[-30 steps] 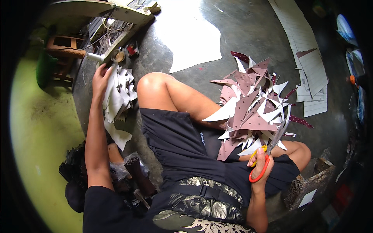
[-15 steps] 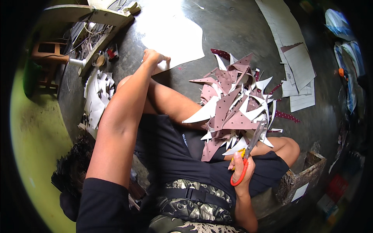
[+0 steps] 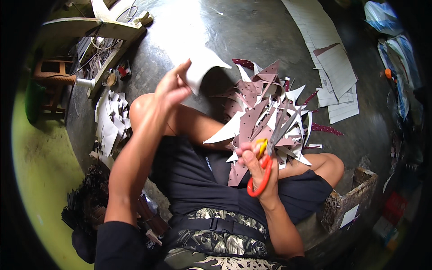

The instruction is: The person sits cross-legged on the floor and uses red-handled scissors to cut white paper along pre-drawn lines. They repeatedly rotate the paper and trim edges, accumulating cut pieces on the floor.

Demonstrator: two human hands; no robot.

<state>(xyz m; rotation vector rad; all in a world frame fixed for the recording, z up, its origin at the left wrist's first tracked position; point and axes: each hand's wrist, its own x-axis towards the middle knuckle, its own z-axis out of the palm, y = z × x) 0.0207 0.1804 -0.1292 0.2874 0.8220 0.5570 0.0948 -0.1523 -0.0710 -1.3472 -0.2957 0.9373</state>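
Observation:
My left hand (image 3: 173,88) pinches the near edge of a white sheet (image 3: 203,65), which is lifted off the floor and curls over to the right. In my right hand (image 3: 262,180) are scissors (image 3: 267,150) with a red and a yellow handle loop. Their blades point up and away, in front of a heap of pointed offcuts (image 3: 252,128) lying over my crossed legs. The offcuts are white, dotted dusty pink and dotted maroon. My right thumb lies along the handles, while the other fingers are partly hidden behind them.
White cut pieces (image 3: 110,119) are stacked left of my knee, below a wooden frame (image 3: 121,54) with wires. Lined sheets (image 3: 335,74) lie on the floor at the far right. A worn open box (image 3: 348,198) stands beside my right knee.
My left hand has drawn the white sheet up off the floor and toward me, and it now bends. My right hand with the scissors has risen and shifted left over the offcuts.

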